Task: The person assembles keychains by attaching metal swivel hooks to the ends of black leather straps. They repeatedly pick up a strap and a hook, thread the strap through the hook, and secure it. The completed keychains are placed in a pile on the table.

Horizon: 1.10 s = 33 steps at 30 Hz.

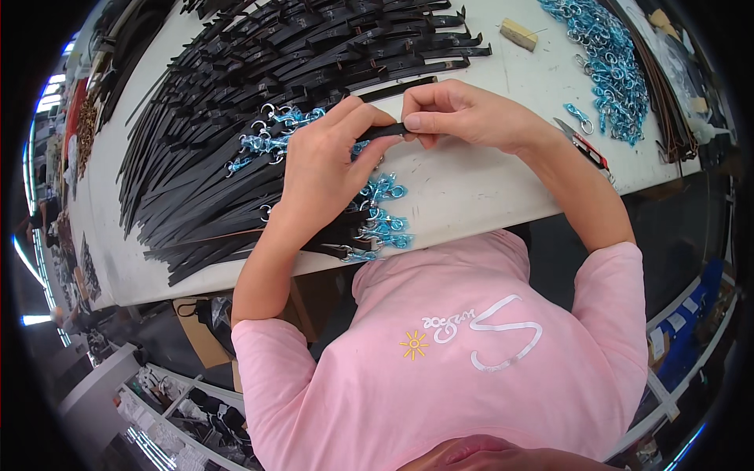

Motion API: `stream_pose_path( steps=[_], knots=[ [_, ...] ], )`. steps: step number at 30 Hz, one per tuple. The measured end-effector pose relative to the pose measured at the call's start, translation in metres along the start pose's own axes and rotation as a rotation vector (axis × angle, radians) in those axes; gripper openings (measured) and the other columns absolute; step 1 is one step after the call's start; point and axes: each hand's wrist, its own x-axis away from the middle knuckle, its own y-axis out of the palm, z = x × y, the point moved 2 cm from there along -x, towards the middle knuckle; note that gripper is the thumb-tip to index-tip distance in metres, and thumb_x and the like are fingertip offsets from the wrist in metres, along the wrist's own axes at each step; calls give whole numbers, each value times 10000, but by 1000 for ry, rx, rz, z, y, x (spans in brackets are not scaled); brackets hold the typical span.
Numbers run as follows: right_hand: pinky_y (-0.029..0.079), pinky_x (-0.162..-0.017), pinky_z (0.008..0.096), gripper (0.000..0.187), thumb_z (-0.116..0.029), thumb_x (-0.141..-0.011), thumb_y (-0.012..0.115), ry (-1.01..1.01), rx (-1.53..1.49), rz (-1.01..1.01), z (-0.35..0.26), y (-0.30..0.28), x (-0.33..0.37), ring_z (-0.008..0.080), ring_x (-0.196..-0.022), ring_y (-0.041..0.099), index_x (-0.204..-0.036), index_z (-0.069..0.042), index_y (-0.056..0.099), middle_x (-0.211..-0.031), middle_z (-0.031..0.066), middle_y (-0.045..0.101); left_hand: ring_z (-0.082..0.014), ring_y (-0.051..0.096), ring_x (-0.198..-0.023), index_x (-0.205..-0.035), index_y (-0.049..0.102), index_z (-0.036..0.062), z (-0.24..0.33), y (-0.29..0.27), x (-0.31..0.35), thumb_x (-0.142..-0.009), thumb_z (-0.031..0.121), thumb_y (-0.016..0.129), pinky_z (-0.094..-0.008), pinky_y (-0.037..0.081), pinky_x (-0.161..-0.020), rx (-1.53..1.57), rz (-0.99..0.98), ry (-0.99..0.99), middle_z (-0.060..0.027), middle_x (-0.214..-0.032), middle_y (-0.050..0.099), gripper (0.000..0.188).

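Note:
My left hand (330, 153) and my right hand (471, 118) meet over the table, both closed on one black strap (386, 131). The fingers of each pinch a short stretch of it, and the rest is hidden behind the left hand. Below and beside the left hand lie metal clasps in blue plastic wrap (385, 216), fixed at the ends of several black straps (204, 200). More blue-wrapped clasps (271, 141) show just left of that hand.
A large fan of black straps (314, 47) covers the far left of the white table (471, 192). At the right are a heap of blue-wrapped clasps (609, 67), one loose clasp (580, 118), scissors with red-and-black handles (585, 147) and brown straps (667, 118). A yellowish block (518, 35) lies at the back.

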Motion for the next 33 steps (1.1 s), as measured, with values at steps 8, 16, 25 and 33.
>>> stream_pose_path(
  steps=[8, 16, 25, 33],
  knots=[
    [374, -677, 231, 193, -222, -989, 546, -39, 36, 69, 8, 9, 0, 62, -719, 458, -877, -65, 546, -753, -39, 505, -235, 579, -600, -899, 677, 38, -3, 1, 3, -780, 114, 777, -315, 445, -545, 27, -32, -136, -64, -797, 631, 174],
    [427, -715, 272, 198, -207, -988, 524, -64, 344, 110, 2, 9, 3, 115, -753, 521, -928, -23, 563, -778, 4, 569, -254, 590, -605, -876, 658, 36, -6, 3, 3, -774, 127, 777, -330, 454, -552, -42, -38, -109, -65, -804, 644, 182],
    [431, -682, 335, 190, -185, -963, 520, -166, 561, 341, 13, 26, 0, 171, -746, 557, -910, -9, 566, -782, 72, 595, -225, 561, -569, -896, 658, 59, -14, 12, 8, -780, 129, 773, -316, 443, -544, -97, -7, -68, -53, -781, 623, 177],
    [441, -737, 311, 182, -194, -987, 547, -132, 339, 198, 7, 8, 6, 164, -814, 553, -1015, -15, 545, -859, 74, 575, -128, 589, -658, -916, 672, 12, -11, 5, 4, -802, 81, 763, -242, 442, -545, -24, -26, -134, -49, -815, 659, 162]
  ],
)
